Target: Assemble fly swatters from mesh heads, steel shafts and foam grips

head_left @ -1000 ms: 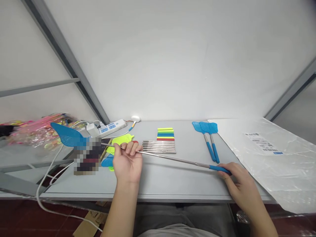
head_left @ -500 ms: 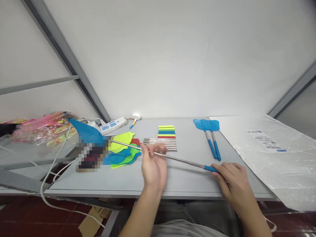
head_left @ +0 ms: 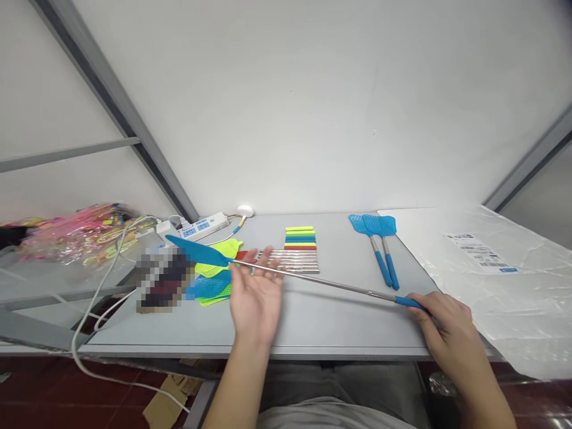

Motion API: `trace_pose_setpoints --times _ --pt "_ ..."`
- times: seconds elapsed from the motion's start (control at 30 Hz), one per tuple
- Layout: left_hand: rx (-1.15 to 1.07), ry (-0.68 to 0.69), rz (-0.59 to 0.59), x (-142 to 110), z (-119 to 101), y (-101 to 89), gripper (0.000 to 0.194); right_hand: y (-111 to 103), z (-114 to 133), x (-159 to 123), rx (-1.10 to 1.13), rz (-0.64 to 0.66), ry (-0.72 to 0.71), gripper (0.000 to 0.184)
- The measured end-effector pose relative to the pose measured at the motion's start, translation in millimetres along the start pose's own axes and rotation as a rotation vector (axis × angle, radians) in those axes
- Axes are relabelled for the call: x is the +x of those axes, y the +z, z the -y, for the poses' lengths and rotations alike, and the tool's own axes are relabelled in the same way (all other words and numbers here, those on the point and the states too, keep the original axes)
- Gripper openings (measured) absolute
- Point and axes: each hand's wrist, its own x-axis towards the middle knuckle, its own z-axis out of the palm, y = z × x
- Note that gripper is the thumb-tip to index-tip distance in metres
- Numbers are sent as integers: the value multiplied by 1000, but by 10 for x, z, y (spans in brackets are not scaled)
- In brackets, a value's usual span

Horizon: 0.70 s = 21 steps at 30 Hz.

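A long blue fly swatter (head_left: 330,281) with an extended metal rod slants across the front of the table. My right hand (head_left: 444,322) is closed around its blue grip. Palm up, my left hand (head_left: 257,298) lies under the rod near the swatter's head, fingers stretched out and apart, the thumb by the neck. The blue head is seen nearly edge-on. Behind my left hand are loose swatter heads (head_left: 214,285) in yellow, blue, green and red, partly hidden. A row of metal rods (head_left: 299,261) lies beyond my fingers, with coloured grips (head_left: 300,238) behind it.
Several blue fly swatters (head_left: 379,225) with short handles lie at the back right. White plastic packaging (head_left: 447,250) with a label covers the right side. A power strip (head_left: 203,227) and cables stand back left, near bagged colourful items (head_left: 84,232). A blurred patch hides something at left.
My right hand has moved right and slightly down with the grip, drawing the swatter rightward. My left hand has moved left, close to the head, and its fingers have opened out.
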Motion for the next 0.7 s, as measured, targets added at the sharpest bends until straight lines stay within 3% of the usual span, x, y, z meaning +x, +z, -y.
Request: trace_pose_setpoints --times 0.17,0.3,0.5,0.7 --pt "-130 59 -166 239 -261 -104 42 40 19 1 54 61 -6 18" --pt "-96 147 -130 199 -228 -73 35 59 17 -7 95 72 20 19" --pt "152 397 -64 -36 7 -16 28 73 77 -4 118 65 30 18" --pt "407 315 1 -339 431 -5 30 124 232 10 112 53 -21 18"
